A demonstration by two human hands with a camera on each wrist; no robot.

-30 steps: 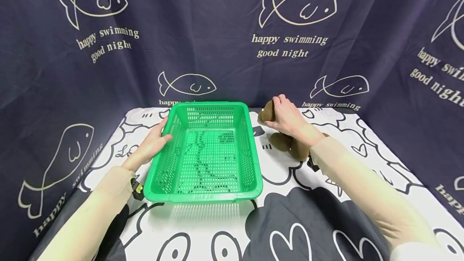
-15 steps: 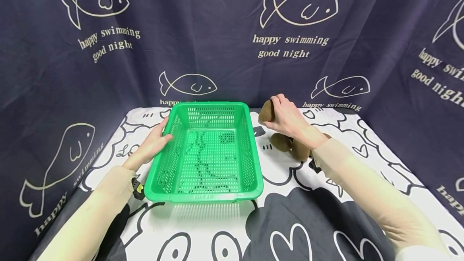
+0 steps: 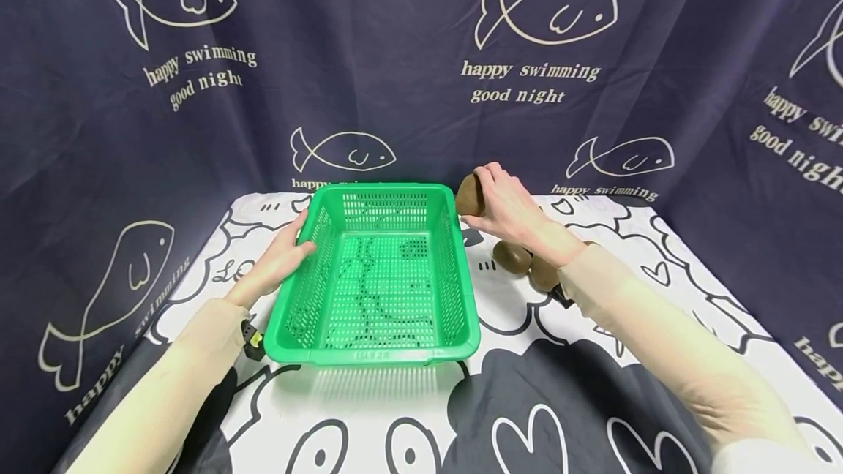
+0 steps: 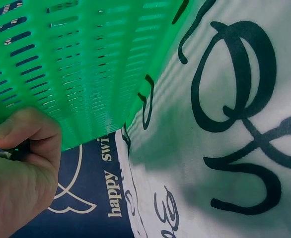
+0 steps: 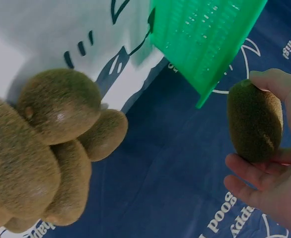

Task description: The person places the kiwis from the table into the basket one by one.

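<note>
My right hand (image 3: 514, 212) pinches a brown fuzzy kiwi (image 5: 254, 121) between thumb and fingers. It is raised beside the far right corner of a green plastic basket (image 3: 372, 355), overlapping the rim's edge in the head view. My left hand (image 3: 282, 254) grips the basket's left rim, thumb over the inside and fingers outside. The left wrist view shows those fingers curled against the slotted wall. No item lies in the basket. Loose kiwis (image 5: 61, 106) sit in a cluster on the table, partly hidden behind my right forearm in the head view.
A white tablecloth (image 3: 388, 415) with black cartoon drawings covers the table. Dark blue curtains (image 3: 421, 57) with fish prints hang behind and on both sides, close to the table's back edge.
My right hand has lifted the kiwi from beside the others at the back and moved it left toward the basket's rim. The left hand and the basket stay in place.
</note>
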